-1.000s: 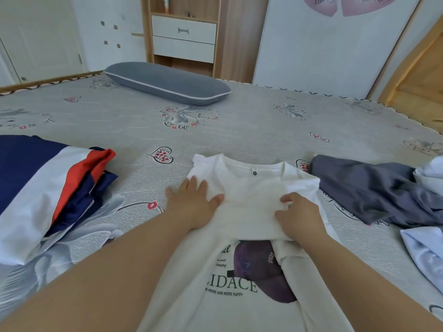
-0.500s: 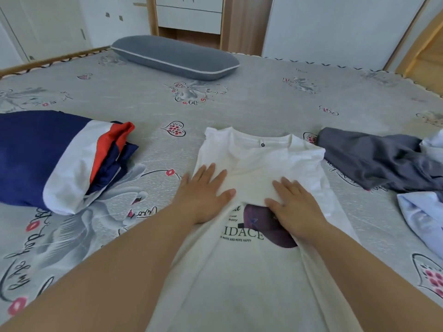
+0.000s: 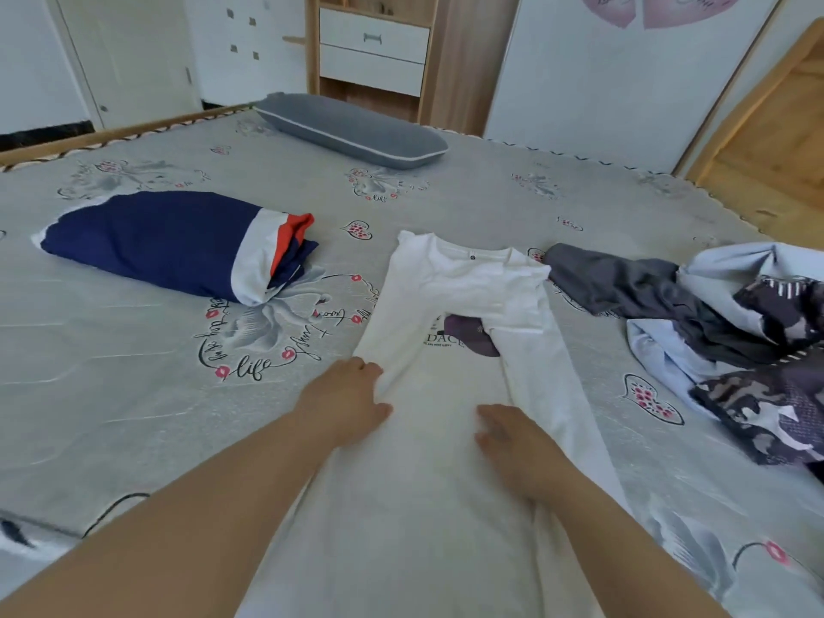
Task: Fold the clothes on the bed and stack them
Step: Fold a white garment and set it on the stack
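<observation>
Both hands slid down shirt (image 3: pixel 428 461) toward hem. Left hand (image 3: pixel 345 401) flat, pressing folded left edge; right hand (image 3: pixel 512 443) flat, fingers spread on cloth.

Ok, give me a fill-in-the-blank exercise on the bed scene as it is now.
1. Both hands rest on the ___ shirt spread on the bed.
2. The folded navy, white and orange garment lies to the person's ___.
3. The grey pillow lies at the ___ edge of the bed.
4. The left hand lies at the shirt's ___ edge.

Missing words: white; left; far; left
</observation>
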